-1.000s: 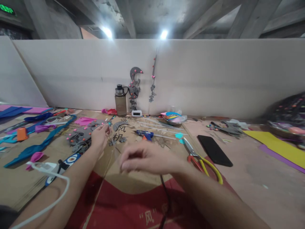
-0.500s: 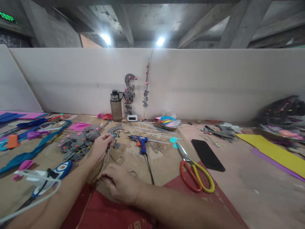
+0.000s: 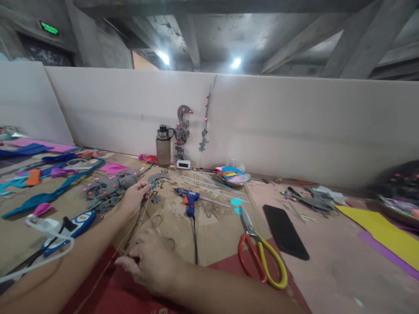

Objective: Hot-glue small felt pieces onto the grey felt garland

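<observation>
My left hand (image 3: 135, 198) is closed in a pinch on a strand of grey yarn (image 3: 141, 213), beside a grey crescent piece (image 3: 158, 176) with small dangling shapes. Nearer to me, my right hand (image 3: 153, 264) has its fingers curled around the lower part of the strand; its fingertips are partly blurred. The yarn stretches between both hands, with a loose loop (image 3: 156, 220) lying on the cardboard. Left of my left hand is a pile of grey felt shapes (image 3: 108, 187) with pink and orange pompoms, and a grey yarn ball (image 3: 130, 181).
A blue glue gun (image 3: 190, 199) lies mid-table, with large red-and-yellow-handled scissors (image 3: 250, 224) and a black phone (image 3: 284, 231) to its right. A bottle (image 3: 163, 148) and a small white clock (image 3: 183, 164) stand before the white partition (image 3: 278, 117). A power strip (image 3: 77, 226) is at left.
My right hand has drawn down towards me, widening the gap to my left hand along the yarn. My left hand keeps its pinch. The camera view has turned slightly left.
</observation>
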`<state>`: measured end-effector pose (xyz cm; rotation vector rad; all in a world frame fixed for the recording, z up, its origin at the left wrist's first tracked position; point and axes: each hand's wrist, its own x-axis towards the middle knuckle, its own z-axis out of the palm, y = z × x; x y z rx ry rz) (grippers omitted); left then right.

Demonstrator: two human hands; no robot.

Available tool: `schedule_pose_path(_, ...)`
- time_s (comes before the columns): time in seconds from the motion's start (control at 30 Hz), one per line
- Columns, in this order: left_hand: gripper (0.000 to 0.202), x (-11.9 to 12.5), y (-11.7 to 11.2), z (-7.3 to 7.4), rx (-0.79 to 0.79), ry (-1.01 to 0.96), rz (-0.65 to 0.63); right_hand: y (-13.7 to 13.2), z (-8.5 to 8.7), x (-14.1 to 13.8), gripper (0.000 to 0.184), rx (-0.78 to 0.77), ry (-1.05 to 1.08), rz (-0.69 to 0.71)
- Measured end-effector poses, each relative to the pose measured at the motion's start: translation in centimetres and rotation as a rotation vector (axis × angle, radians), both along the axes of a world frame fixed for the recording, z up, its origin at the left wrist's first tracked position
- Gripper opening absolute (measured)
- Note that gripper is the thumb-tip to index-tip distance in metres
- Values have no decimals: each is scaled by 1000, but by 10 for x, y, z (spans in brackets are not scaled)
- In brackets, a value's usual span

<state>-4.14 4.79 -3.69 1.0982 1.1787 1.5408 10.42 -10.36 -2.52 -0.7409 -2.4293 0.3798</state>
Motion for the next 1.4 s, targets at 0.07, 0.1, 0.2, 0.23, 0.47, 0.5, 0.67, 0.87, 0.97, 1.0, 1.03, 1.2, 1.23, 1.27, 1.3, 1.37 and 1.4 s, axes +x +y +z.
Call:
schedule_pose_path(0.07, 33, 1, -1, 1, 5, 31, 4, -6, 1, 1, 31, -12, 83, -1)
schedule_pose_path(0.1, 33, 1, -2, 2, 3, 45, 14, -10, 1, 2, 27, -14, 131, 0)
schedule_pose_path(0.2, 36, 2, -3, 3, -8, 8, 60, -20, 3, 4, 17, -33, 240, -28)
schedule_pose_path(0.23, 36, 2, -3, 3, -10, 10, 66, -21, 3, 5, 29, -47, 255, -50)
schedule_pose_path(0.47, 35, 2, -6, 5, -1, 37, 42, -9, 6, 7, 16, -132, 274, 46)
schedule_pose_path(0.5, 34, 2, -7, 6, 3, 44, 26, -7, 6, 8, 17, -138, 269, 59)
schedule_pose_path(0.67, 34, 1, -6, 7, 41, 46, 2, -4, 9, 9, 28, -25, 175, 41)
schedule_pose_path(0.87, 32, 0, -9, 9, 65, 86, -33, -3, 6, 3, 10, -8, 360, -202)
schedule_pose_path(0.97, 30, 1, -15, 18, 123, 227, -3, 3, 6, 5, 27, -103, 444, -281)
schedule_pose_path(1.0, 30, 1, -16, 20, 147, 249, 22, 5, 7, 6, 26, -147, 460, -275)
schedule_pose_path(1.03, 29, 1, -17, 23, 162, 270, 39, 7, 8, 8, 25, -195, 471, -264)
schedule_pose_path(1.2, 28, 4, -19, 27, 219, 302, 83, 9, 14, 10, 15, -357, 556, -283)
schedule_pose_path(1.23, 28, 5, -20, 28, 224, 330, 92, 11, 15, 10, 12, -375, 586, -310)
schedule_pose_path(1.27, 27, 7, -22, 29, 231, 370, 105, 14, 15, 9, 10, -401, 629, -343)
schedule_pose_path(1.3, 26, 9, -25, 30, 244, 418, 127, 19, 15, 8, 13, -434, 686, -378)
schedule_pose_path(1.37, 21, 15, -32, 34, 302, 519, 154, 30, 15, 7, 25, -512, 823, -433)
schedule_pose_path(1.4, 20, 18, -37, 36, 335, 557, 154, 37, 15, 7, 30, -549, 887, -439)
